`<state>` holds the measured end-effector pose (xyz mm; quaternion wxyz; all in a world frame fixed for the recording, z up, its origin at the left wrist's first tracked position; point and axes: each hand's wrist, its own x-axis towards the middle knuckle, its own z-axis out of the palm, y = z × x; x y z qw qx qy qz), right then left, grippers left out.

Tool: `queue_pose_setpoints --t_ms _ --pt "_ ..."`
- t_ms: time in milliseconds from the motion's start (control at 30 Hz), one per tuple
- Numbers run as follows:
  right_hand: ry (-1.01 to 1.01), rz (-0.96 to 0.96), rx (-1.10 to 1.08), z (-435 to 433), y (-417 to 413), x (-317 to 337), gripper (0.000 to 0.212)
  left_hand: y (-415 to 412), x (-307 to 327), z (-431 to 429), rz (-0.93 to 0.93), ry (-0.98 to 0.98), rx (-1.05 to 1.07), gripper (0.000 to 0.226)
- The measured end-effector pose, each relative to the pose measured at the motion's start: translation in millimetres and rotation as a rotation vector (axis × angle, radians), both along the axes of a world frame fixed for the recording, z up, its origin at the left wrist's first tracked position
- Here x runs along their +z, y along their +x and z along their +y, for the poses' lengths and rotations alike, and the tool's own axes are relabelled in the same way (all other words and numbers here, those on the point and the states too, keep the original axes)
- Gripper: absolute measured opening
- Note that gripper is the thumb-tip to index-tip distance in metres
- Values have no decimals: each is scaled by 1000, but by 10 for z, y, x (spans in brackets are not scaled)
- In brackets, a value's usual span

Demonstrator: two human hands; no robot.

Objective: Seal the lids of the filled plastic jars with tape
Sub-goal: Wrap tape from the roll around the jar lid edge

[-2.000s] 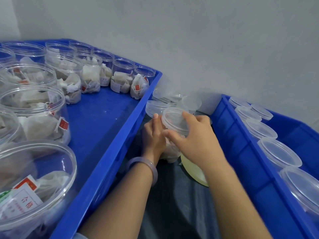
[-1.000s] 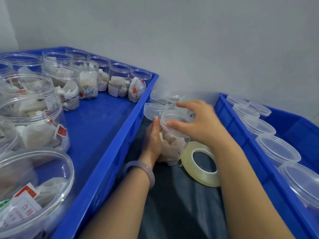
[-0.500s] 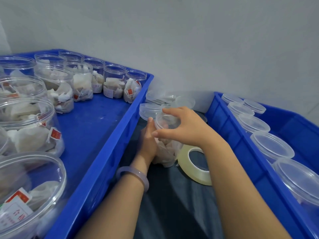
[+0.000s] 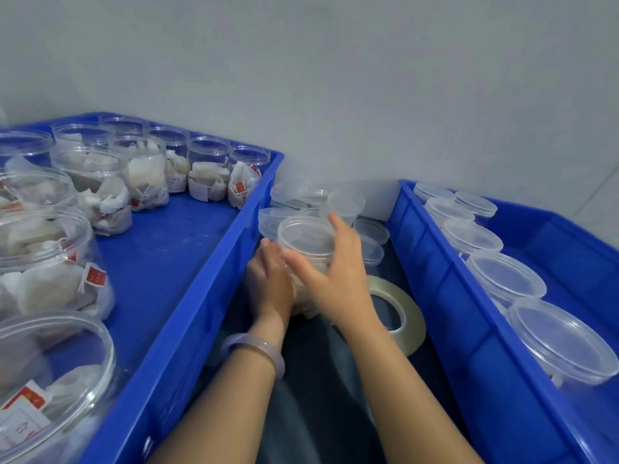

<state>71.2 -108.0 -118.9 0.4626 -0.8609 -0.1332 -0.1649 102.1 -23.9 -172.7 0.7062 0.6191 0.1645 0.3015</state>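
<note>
Left hand (image 4: 270, 283) holds jar (image 4: 303, 301) steady; right hand (image 4: 335, 276) curls fingers (image 4: 337, 226) round lid (image 4: 306, 237) to seat it; tape roll (image 4: 413, 326) just beside right fingers.

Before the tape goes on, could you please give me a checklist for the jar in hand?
1. The lid sits on the jar: ok.
2. The lid is fully tight: cannot tell.
3. The left hand steadies the jar: ok.
4. The right hand is free for tape: not ok, it grips the lid.
5. The tape roll lies within reach beside the jar: ok.
6. A loose tape end is ready: cannot tell.
</note>
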Motion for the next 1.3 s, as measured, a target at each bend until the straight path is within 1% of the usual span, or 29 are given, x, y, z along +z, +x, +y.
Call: queue_pose_setpoints --t_ms 33,67,100,133,167,200,233,267,300,333,367,433,533,567,600,633,667,733,767,833,967,1067,1167,1300 --pt "60 89 31 -94 -48 -76 73 -3 16 8 -11 -7 42 45" --pt "50 156 -11 -215 -89 -173 71 -7 35 10 -8 -3 70 47" --pt "-30 190 -101 -355 -132 -266 66 -2 48 3 -25 0 84 49" --pt "-145 195 -187 -490 -174 -338 55 5 57 -6 -38 20 84 50" --pt "-249 206 -232 -596 -209 -382 41 13 65 -18 -32 52 83 52" --pt "-332 252 -231 -657 -249 -406 33 10 69 -27 -3 89 88 51" --pt "-431 302 -203 -684 -277 -421 32 11 66 -26 11 120 106 47" --pt "-541 336 -170 -692 -311 -453 38 -11 66 -21 29 136 129 38" --pt "-647 336 -146 -688 -325 -476 47 -43 65 -12 35 142 169 27" --pt "-700 315 -149 -692 -325 -484 51 -97 70 -9 36 146 201 20" --pt "-704 285 -163 -698 -324 -479 50 -162 65 -16 39 163 218 17" --pt "-677 257 -186 -718 -320 -473 46 -334 28 -59 4 233 157 17" --pt "-607 248 -189 -732 -321 -473 40 -536 11 -150 -7 409 -129 18" --pt "-579 248 -194 -726 -335 -467 40 -566 2 -180 9 464 -235 16" --pt "-547 250 -197 -727 -347 -456 43 -588 -2 -206 40 506 -326 22" --pt "-500 246 -197 -729 -363 -437 44 -590 -17 -222 68 525 -401 34" --pt "-446 237 -194 -737 -375 -419 45 -586 -25 -229 95 502 -472 42" --pt "-373 224 -187 -753 -397 -392 45 -570 -29 -222 126 397 -585 38" --pt "-366 217 -185 -755 -406 -386 46 -564 -34 -210 135 355 -600 34" --pt "-357 198 -192 -741 -414 -381 47 -552 -44 -183 131 325 -548 27" --pt "-322 165 -188 -711 -425 -367 47 -580 -13 -188 76 364 -441 13" --pt "-318 181 -175 -713 -442 -368 53 -591 6 -191 66 373 -429 15" --pt "-322 189 -157 -712 -453 -364 62 -586 35 -176 61 270 -444 16" --pt "-279 156 -125 -721 -467 -353 62 -602 61 -170 55 154 -482 18"
